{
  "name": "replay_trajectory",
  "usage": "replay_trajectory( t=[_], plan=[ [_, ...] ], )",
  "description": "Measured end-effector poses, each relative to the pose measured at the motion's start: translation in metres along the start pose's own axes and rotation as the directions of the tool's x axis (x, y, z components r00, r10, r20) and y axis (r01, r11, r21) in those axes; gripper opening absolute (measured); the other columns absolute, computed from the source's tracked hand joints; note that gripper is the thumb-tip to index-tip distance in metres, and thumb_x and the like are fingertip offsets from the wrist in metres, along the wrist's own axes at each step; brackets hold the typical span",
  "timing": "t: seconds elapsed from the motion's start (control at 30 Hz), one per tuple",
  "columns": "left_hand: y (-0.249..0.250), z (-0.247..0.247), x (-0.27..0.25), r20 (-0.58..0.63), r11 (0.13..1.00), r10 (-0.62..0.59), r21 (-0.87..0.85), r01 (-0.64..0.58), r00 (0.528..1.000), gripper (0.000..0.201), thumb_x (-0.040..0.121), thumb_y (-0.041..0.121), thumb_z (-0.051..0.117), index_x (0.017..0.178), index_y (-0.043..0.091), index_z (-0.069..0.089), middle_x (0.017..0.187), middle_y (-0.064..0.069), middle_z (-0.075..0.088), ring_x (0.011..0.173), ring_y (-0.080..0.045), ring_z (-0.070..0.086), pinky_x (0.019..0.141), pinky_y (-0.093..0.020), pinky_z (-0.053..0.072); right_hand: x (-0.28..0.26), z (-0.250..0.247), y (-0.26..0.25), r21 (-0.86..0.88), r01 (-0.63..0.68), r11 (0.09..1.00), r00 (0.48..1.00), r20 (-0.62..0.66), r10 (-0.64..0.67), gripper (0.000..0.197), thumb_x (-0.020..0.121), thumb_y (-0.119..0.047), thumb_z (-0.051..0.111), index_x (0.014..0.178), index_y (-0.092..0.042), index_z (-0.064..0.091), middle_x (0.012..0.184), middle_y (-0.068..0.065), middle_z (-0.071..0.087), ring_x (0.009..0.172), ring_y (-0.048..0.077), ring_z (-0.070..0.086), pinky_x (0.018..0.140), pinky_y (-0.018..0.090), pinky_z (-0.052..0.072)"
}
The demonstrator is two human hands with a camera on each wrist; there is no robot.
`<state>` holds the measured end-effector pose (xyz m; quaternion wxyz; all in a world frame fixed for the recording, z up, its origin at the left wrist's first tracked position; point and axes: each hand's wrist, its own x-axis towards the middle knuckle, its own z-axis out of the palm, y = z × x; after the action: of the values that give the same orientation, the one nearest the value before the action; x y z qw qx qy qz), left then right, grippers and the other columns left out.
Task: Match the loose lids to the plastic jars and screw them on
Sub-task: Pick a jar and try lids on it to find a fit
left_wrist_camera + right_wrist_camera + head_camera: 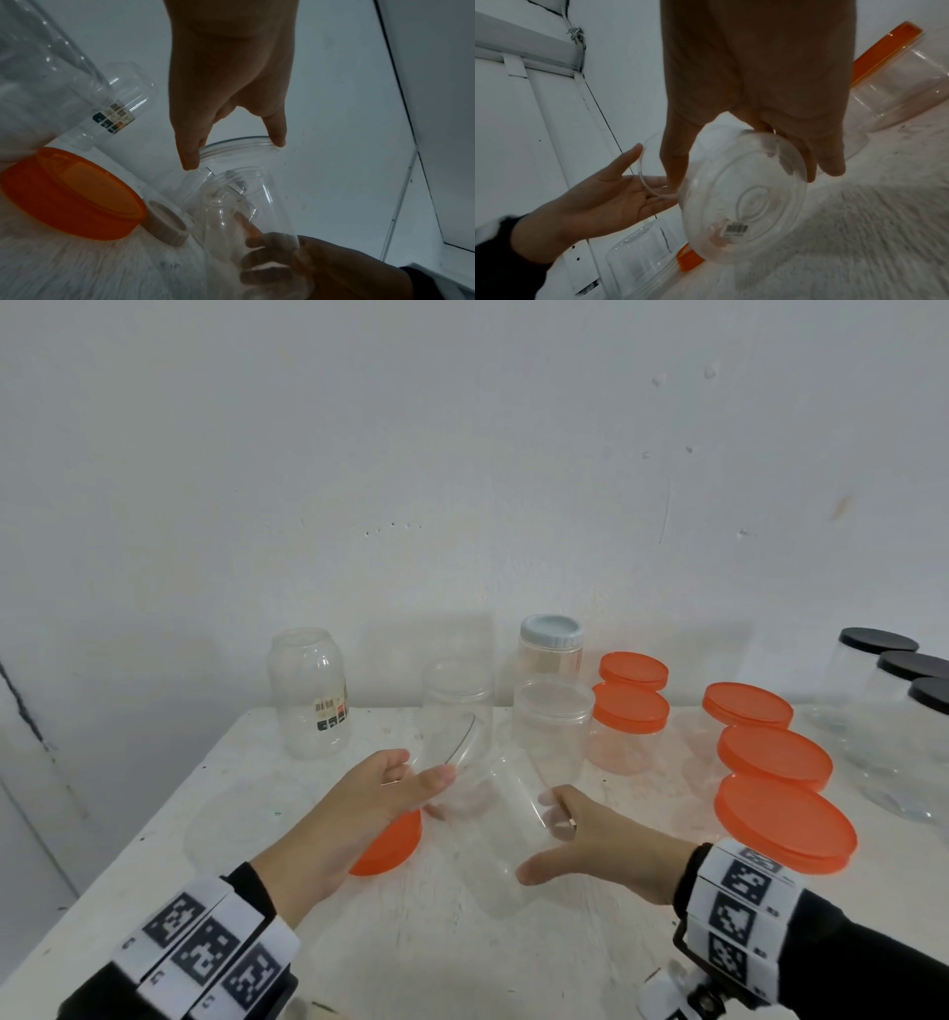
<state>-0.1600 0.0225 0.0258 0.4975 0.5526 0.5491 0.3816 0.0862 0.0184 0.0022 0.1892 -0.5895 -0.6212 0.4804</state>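
Observation:
A clear lidless jar (500, 829) lies tilted above the white table (287, 819) between my hands. My right hand (606, 845) grips it near the base, fingers and thumb curled round it. The right wrist view shows the jar's base (744, 194), which carries a barcode sticker. My left hand (359, 803) is open, with straight fingers touching the jar's mouth, and in the right wrist view its palm (598, 199) faces up. A loose orange lid (390, 850) lies flat on the table under my left hand, partly hidden. It also shows in the left wrist view (69, 194).
An open labelled jar (310, 695) and an open clear jar (457, 711) stand behind my hands. Further right are a jar with a pale blue lid (552, 634), several orange-lidded jars (770, 752) and black-lidded jars (904, 690). A small beige lid (167, 225) lies by the orange lid.

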Motion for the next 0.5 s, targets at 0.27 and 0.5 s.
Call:
replay_trajectory(
  t=[0.27,0.5],
  plan=[
    [0.002,0.012,-0.004,0.035,0.990,0.106,0.090,-0.109,0.994,0.117,0.051,0.069,0.081,0.148,0.027,0.031,0.149,0.011,0.037,0.126,-0.005,0.040,0.097,-0.023,0.032,0.004,0.004,0.011,-0.142,-0.012,0.990,1.000,0.011,0.014,0.101,0.061,-0.033,0.091,0.134,-0.025,0.022,0.143,-0.008,0.036,0.121,0.011,0.038,0.099,0.026,0.037],
    [0.001,0.025,-0.003,0.083,0.965,0.161,0.195,-0.175,0.983,0.128,0.045,0.066,0.086,0.151,0.027,0.025,0.152,0.014,0.032,0.127,0.002,0.035,0.101,-0.020,0.031,-0.001,0.000,0.009,0.036,0.106,0.994,0.994,-0.004,-0.106,0.111,0.058,-0.027,0.091,0.144,-0.032,0.022,0.145,-0.009,0.037,0.134,0.015,0.036,0.111,0.036,0.035]
  ],
)
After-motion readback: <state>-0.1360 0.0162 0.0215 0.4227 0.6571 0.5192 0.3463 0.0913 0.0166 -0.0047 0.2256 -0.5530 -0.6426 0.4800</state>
